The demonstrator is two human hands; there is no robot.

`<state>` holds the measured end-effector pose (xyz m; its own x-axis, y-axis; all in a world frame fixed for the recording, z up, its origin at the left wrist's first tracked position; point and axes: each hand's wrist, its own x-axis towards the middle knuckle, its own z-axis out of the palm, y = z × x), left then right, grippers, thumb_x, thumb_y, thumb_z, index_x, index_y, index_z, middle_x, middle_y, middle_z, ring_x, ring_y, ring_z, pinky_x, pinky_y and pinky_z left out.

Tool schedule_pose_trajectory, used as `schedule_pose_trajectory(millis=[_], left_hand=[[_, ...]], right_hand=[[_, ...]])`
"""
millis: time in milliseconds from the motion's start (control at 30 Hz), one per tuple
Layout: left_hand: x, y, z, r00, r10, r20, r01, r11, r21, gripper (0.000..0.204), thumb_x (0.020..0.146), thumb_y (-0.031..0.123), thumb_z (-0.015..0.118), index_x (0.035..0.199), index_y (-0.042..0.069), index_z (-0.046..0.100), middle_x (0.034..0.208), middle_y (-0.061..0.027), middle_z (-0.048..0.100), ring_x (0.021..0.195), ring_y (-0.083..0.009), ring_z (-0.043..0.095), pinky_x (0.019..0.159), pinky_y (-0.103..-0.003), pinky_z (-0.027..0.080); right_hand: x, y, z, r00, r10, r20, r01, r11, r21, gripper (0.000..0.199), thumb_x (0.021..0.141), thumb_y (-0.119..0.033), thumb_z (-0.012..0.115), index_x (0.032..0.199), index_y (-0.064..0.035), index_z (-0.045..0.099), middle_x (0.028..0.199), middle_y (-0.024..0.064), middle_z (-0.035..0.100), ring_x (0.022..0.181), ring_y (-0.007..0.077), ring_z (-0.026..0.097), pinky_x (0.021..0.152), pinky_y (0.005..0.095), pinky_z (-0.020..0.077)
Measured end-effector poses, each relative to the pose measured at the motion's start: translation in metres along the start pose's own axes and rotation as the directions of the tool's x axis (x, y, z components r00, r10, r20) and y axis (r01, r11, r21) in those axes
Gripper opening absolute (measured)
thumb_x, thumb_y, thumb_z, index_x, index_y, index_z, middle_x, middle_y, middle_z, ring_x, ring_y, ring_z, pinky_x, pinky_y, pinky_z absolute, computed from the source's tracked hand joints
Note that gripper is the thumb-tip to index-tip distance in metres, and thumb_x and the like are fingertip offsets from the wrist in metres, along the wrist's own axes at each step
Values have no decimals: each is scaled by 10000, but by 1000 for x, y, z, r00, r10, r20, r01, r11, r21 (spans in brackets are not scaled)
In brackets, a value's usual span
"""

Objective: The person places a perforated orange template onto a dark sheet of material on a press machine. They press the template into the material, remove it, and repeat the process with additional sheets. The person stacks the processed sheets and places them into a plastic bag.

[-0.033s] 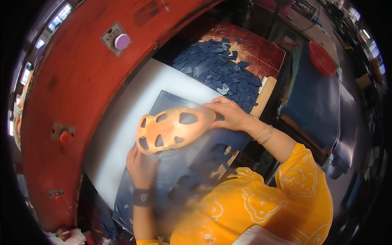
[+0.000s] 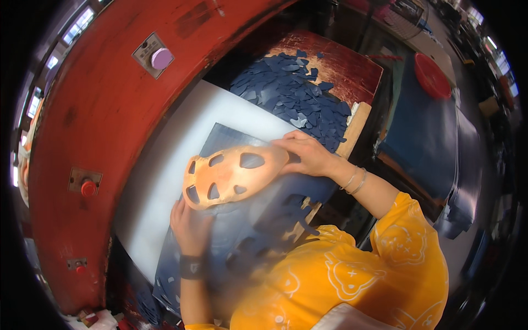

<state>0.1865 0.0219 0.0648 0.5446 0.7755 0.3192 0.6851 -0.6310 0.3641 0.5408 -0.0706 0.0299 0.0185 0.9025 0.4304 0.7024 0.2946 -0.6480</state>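
Nothing moved: right hand (image 2: 308, 155) still clamped on orange template (image 2: 231, 176), left hand (image 2: 190, 225) flat on blue sheet (image 2: 231, 140).

Factory cutting workshop, big red press machine (image 2: 99, 126) with push buttons, heap of blue offcuts (image 2: 297, 93)

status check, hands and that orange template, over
Right hand grips orange template at its edge. Left hand flat on dark blue sheet beneath. Cut pieces piled beyond, not in the way.
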Motion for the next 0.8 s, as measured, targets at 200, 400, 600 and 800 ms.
schedule_pose_trajectory(millis=[200, 400, 600, 800], left_hand=[[6, 16, 11, 1000, -4, 15, 3, 1000, 9, 629, 748, 237, 776, 1292, 16, 549, 1343, -188, 516, 1265, -369, 455, 1081, -442, 336], [15, 35, 21, 998, -16, 69, 15, 1000, 2, 637, 759, 188, 757, 1325, 9, 523, 1371, -185, 493, 1287, -353, 443, 1096, -426, 328], [18, 47, 34, 997, -14, 77, 14, 1000, 5, 606, 775, 154, 733, 1324, 6, 524, 1379, -187, 490, 1291, -351, 448, 1102, -411, 326], [10, 45, 39, 997, -73, -33, 74, 997, 8, 518, 787, 194, 733, 1237, -12, 581, 1329, -202, 532, 1250, -359, 486, 1074, -411, 355]], right_hand=[[0, 11, -29, 995, -92, -30, 94, 991, 91, 680, 730, -145, 730, 1358, -46, 490, 1260, 195, 556, 1081, 331, 581, 979, 394, 453], [-11, 28, -49, 996, 38, -84, -8, 942, 336, 724, 627, 53, 484, 1345, -35, 500, 1222, 189, 584, 1106, 315, 596, 987, 393, 465], [-19, 49, -52, 965, 78, -250, 25, 923, 383, 662, 621, 65, 469, 1269, -22, 566, 1141, 174, 630, 1039, 309, 625, 946, 382, 493], [-5, 38, -54, 977, -91, -191, 126, 975, 183, 602, 681, -44, 595, 1282, -72, 561, 1268, 184, 554, 1180, 351, 517, 1004, 429, 424]])
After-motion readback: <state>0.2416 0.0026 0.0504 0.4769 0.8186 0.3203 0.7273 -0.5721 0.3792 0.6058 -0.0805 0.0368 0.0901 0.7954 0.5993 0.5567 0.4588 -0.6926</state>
